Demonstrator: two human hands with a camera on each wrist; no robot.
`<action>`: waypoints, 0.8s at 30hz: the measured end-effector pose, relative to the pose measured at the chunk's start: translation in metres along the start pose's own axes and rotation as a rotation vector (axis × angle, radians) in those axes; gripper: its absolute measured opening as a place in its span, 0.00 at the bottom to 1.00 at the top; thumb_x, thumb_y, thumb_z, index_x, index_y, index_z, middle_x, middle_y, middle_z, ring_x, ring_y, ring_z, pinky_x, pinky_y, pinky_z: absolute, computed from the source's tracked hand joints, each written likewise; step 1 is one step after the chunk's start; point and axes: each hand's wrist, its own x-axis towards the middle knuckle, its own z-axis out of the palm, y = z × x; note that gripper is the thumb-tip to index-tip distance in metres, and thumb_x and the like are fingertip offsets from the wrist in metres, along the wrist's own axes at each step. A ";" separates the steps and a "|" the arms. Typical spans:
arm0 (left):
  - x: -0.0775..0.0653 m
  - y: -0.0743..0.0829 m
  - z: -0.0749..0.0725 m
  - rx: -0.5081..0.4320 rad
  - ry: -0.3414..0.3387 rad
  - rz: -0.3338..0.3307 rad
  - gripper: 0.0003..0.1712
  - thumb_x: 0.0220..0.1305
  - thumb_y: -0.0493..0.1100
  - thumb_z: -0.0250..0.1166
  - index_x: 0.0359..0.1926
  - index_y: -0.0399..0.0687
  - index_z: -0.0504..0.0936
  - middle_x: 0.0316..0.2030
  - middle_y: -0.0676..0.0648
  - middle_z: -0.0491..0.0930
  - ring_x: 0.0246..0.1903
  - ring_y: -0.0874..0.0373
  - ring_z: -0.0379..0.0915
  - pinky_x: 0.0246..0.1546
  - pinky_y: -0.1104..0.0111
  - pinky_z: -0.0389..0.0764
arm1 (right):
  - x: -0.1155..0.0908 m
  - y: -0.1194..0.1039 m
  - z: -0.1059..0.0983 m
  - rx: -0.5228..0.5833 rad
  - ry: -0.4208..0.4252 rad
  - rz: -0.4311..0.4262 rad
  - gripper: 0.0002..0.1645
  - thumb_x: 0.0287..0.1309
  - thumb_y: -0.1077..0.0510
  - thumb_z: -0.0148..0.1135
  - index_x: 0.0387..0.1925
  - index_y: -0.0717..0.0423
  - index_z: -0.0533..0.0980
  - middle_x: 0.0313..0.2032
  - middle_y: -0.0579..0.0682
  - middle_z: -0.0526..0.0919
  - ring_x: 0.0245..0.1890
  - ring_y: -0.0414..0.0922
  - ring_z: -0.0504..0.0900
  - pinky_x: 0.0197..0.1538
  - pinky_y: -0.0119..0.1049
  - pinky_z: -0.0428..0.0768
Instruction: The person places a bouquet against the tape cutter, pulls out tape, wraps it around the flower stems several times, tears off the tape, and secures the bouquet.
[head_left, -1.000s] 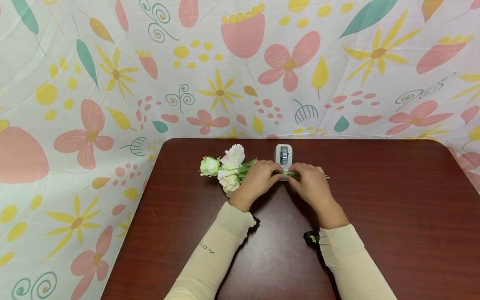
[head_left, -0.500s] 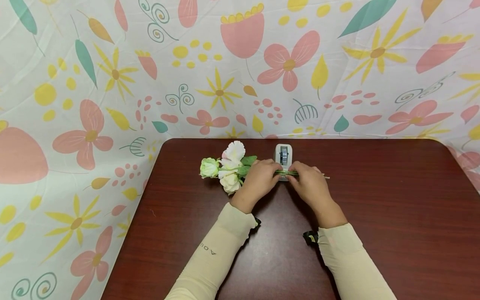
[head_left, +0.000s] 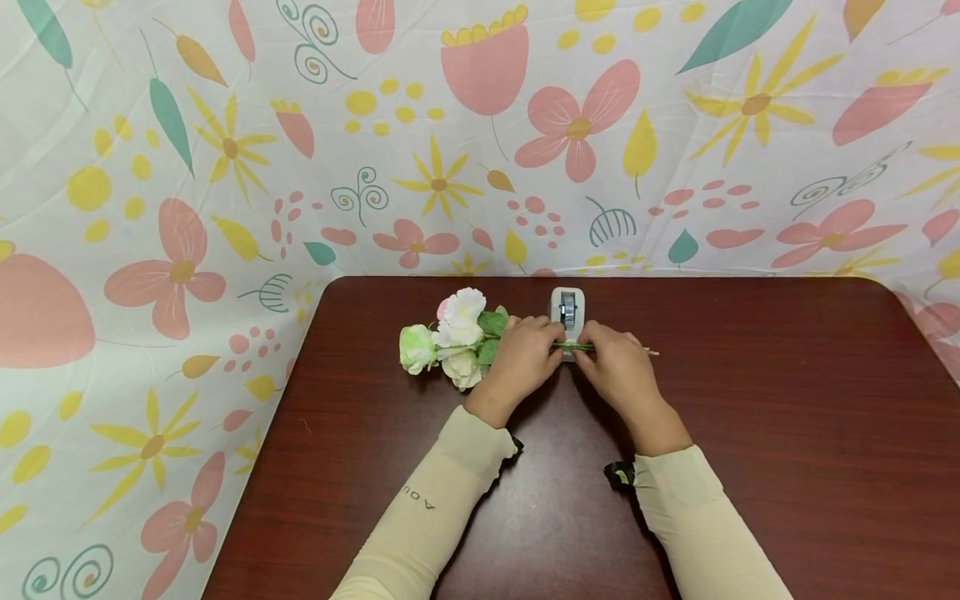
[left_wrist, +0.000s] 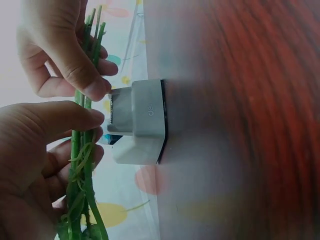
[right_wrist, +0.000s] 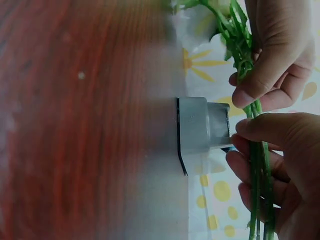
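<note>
Green stems (left_wrist: 75, 145) are pinched in the curled fingers of the left hand (head_left: 522, 358) and right hand (head_left: 624, 367), beside the tape dispenser (left_wrist: 148, 107); if either grip is loosened, the bundle could be splayed, or a fingertip scratched by the toothed edge (left_wrist: 111, 107).

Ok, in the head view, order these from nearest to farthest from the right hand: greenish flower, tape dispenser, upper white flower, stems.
1. Stems: pinched in the right hand.
2. Tape dispenser: just left of that hand, toward the table's back edge.
3. Upper white flower: farther left, past the left hand.
4. Greenish flower: leftmost, at the bunch's tip.
</note>
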 end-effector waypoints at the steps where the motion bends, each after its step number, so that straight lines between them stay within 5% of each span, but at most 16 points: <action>1: 0.000 0.000 0.000 -0.002 0.000 0.000 0.02 0.69 0.46 0.67 0.40 0.57 0.84 0.37 0.57 0.82 0.36 0.60 0.77 0.46 0.64 0.69 | 0.000 0.000 0.000 0.001 0.003 -0.005 0.12 0.56 0.61 0.74 0.35 0.56 0.75 0.31 0.54 0.85 0.29 0.54 0.84 0.45 0.54 0.76; 9: 0.001 0.001 -0.001 0.000 -0.021 -0.010 0.03 0.69 0.47 0.66 0.39 0.55 0.82 0.35 0.55 0.82 0.32 0.61 0.76 0.35 0.68 0.66 | 0.001 -0.002 0.000 -0.006 0.026 -0.046 0.12 0.55 0.63 0.73 0.33 0.57 0.74 0.30 0.54 0.83 0.29 0.55 0.83 0.44 0.55 0.76; 17: 0.000 0.005 -0.005 0.075 -0.069 -0.025 0.10 0.73 0.50 0.61 0.46 0.59 0.87 0.37 0.57 0.87 0.35 0.61 0.81 0.39 0.65 0.66 | 0.001 -0.003 0.000 -0.019 0.049 -0.073 0.12 0.56 0.63 0.73 0.32 0.56 0.74 0.29 0.54 0.82 0.31 0.55 0.82 0.42 0.54 0.75; 24: -0.002 0.005 -0.005 0.108 -0.016 -0.008 0.10 0.73 0.50 0.63 0.49 0.63 0.88 0.41 0.59 0.87 0.37 0.61 0.80 0.45 0.64 0.70 | 0.001 -0.003 -0.002 0.016 0.022 -0.018 0.12 0.57 0.62 0.72 0.37 0.59 0.75 0.35 0.56 0.84 0.34 0.56 0.83 0.46 0.55 0.75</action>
